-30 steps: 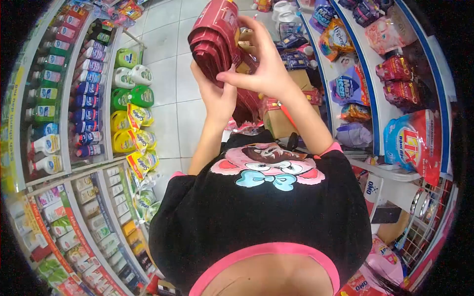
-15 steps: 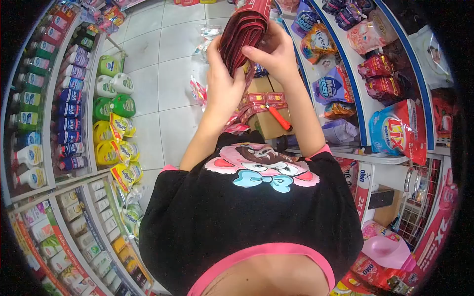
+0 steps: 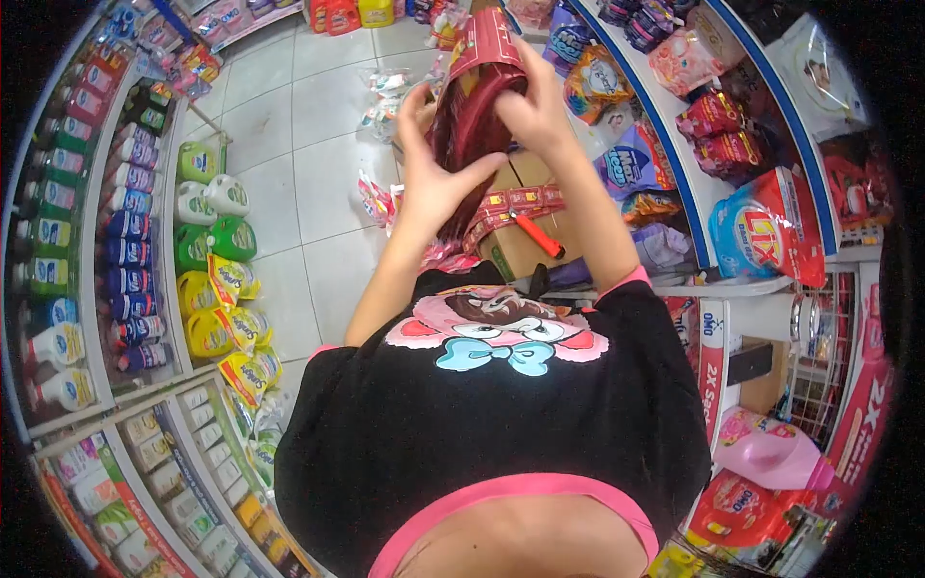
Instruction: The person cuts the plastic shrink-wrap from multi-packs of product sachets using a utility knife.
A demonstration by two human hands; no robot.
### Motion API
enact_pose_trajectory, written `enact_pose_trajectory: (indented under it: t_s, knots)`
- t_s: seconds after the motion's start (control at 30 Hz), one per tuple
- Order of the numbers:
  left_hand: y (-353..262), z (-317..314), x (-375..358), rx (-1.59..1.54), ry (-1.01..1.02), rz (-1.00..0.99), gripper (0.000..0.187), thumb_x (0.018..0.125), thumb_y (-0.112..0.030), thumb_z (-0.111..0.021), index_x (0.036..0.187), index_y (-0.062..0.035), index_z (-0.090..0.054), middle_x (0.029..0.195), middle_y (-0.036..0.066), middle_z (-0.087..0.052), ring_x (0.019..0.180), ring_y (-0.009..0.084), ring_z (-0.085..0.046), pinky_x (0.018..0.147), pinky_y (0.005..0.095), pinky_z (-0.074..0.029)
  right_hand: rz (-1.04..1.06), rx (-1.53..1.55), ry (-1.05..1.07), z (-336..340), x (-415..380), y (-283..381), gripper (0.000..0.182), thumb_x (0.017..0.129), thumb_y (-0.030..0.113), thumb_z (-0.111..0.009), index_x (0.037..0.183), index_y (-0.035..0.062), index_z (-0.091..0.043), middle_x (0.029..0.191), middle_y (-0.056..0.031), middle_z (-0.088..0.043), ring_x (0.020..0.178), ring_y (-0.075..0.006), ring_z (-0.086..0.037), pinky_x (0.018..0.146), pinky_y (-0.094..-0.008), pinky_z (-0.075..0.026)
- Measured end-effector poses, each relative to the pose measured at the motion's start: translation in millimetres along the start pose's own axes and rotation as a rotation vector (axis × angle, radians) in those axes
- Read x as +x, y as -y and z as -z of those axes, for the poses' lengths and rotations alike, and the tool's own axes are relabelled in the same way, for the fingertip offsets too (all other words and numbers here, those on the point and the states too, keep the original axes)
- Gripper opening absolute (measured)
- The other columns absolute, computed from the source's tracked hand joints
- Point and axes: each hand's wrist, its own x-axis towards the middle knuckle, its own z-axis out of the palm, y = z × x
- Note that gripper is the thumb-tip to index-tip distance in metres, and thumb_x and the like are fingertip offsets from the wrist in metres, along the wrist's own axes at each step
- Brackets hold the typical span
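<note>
A thick folded strip of dark red sachets (image 3: 487, 53) is held up between my two hands, its printed face at the top and dark folded layers below. My left hand (image 3: 434, 183) grips its left side, thumb stretched across the lower part and fingertips mostly behind. On the other side, my right hand (image 3: 535, 116) wraps round the edge with the thumb pressed against the layers. Below the hands, an orange-handled cutter (image 3: 540, 236) lies on a cardboard box (image 3: 511, 252) beside more red sachet strips (image 3: 501, 207).
Bottles of cleaner (image 3: 130, 255) line the shelves at left, with yellow Sunlight packs (image 3: 241, 328) on the floor. Detergent bags (image 3: 631, 159) fill the right shelves. Plastic-wrapped packs (image 3: 385, 101) lie on the tiled floor (image 3: 275, 169) ahead.
The sachet bundle has turned and tilted, showing more of its printed face. My left thumb now stretches across it, and my right hand has shifted its grip. The view has moved slightly.
</note>
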Motion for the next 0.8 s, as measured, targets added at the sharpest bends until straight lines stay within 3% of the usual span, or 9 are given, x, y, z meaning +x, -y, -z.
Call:
enact_pose_trajectory:
  t_s: [0.07, 0.1, 0.13, 0.2, 0.23, 0.3, 0.4, 0.43, 0.8]
  knots:
    - [1.9, 4.5, 7.7, -0.574, 0.088, 0.098, 0.078, 0.055, 0.002, -0.064, 0.116, -0.0047, -0.015, 0.105, 0.015, -0.041, 0.096, 0.0202, -0.042, 0.083, 0.0299, -0.034, 0.025, -0.208, 0.097, 17.3, 4.1, 1.2, 0.046, 0.052, 0.013, -0.052, 0.095, 0.0006, -0.042, 0.081, -0.0154, -0.051, 0.073, -0.0240, -0.049, 0.068, -0.0310, -0.039]
    - [6.2, 14.0, 13.9, -0.506, 0.179, 0.184, 0.071, 0.061, -0.008, -0.061, 0.117, -0.0032, -0.017, 0.103, 0.016, -0.043, 0.098, 0.0201, -0.041, 0.085, 0.0295, -0.032, 0.019, -0.125, 0.150, 23.4, 6.2, 6.9, 0.047, 0.057, 0.007, -0.040, 0.104, -0.0033, -0.038, 0.088, -0.0082, -0.049, 0.082, -0.0116, -0.044, 0.074, -0.0234, -0.035]
    - [25.8, 19.2, 28.0, -0.557, 0.244, 0.238, 0.059, 0.067, -0.021, -0.055, 0.115, -0.0007, -0.026, 0.102, 0.014, -0.045, 0.099, 0.0190, -0.041, 0.085, 0.0288, -0.031, -0.115, -0.223, 0.239, 34.6, 10.0, 15.9, 0.049, 0.056, 0.005, -0.046, 0.104, 0.0002, -0.039, 0.090, -0.0122, -0.050, 0.086, -0.0181, -0.046, 0.078, -0.0270, -0.033]
    - [37.9, 23.8, 54.4, -0.704, 0.396, 0.128, 0.052, 0.070, -0.028, -0.051, 0.110, 0.0011, -0.036, 0.104, 0.011, -0.045, 0.098, 0.0182, -0.042, 0.084, 0.0278, -0.032, 0.251, -0.386, 0.349, 47.6, 28.9, 36.0, 0.036, 0.061, 0.011, -0.047, 0.094, -0.0015, -0.042, 0.074, -0.0152, -0.048, 0.070, -0.0264, -0.048, 0.064, -0.0295, -0.038]
    - [33.3, 16.7, 62.9, -0.717, 0.413, 0.145, 0.052, 0.070, -0.028, -0.051, 0.110, 0.0011, -0.036, 0.104, 0.011, -0.045, 0.098, 0.0182, -0.042, 0.084, 0.0278, -0.032, 0.165, -0.330, 0.342, 47.3, 30.1, 47.3, 0.036, 0.053, 0.008, -0.044, 0.087, -0.0027, -0.043, 0.073, -0.0185, -0.045, 0.070, -0.0322, -0.046, 0.064, -0.0329, -0.037]
    - [21.5, 1.2, 81.2, -0.640, 0.562, 0.023, 0.048, 0.076, -0.035, -0.045, 0.108, -0.0006, -0.038, 0.102, 0.009, -0.047, 0.093, 0.0168, -0.046, 0.082, 0.0287, -0.032, 0.118, -0.424, 0.440, 59.4, 31.6, 47.3, 0.031, 0.056, 0.011, -0.046, 0.084, -0.0013, -0.042, 0.074, -0.0180, -0.047, 0.071, -0.0316, -0.046, 0.065, -0.0334, -0.037]
    - [32.3, -18.7, 113.1, -0.419, 0.731, 0.083, 0.057, 0.063, -0.020, -0.062, 0.109, 0.0007, -0.036, 0.102, 0.005, -0.046, 0.092, 0.0095, -0.043, 0.079, 0.0245, -0.035, 0.142, -0.634, 0.467, 79.6, 29.5, 41.6, 0.032, 0.058, 0.013, -0.050, 0.086, 0.0001, -0.042, 0.077, -0.0183, -0.047, 0.075, -0.0333, -0.046, 0.066, -0.0356, -0.036]
    - [16.2, -22.9, 114.5, -0.350, 0.796, 0.142, 0.046, 0.065, -0.011, -0.060, 0.105, 0.0011, -0.041, 0.097, 0.004, -0.049, 0.084, 0.0086, -0.047, 0.073, 0.0222, -0.038, 0.123, -0.691, 0.490, 88.6, 29.3, 37.6, 0.031, 0.058, 0.012, -0.050, 0.086, 0.0004, -0.042, 0.077, -0.0181, -0.047, 0.075, -0.0332, -0.046, 0.066, -0.0357, -0.036]
    - [11.2, -88.9, 118.8, -0.279, 0.910, 0.269, 0.025, 0.072, -0.014, -0.054, 0.092, -0.0002, -0.051, 0.084, 0.002, -0.055, 0.072, 0.0068, -0.050, 0.064, 0.0201, -0.039, 0.085, -0.835, 0.253, 151.5, 3.7, 18.5, 0.038, 0.056, 0.006, -0.049, 0.093, 0.0000, -0.045, 0.081, -0.0193, -0.051, 0.079, -0.0321, -0.049, 0.068, -0.0336, -0.039]
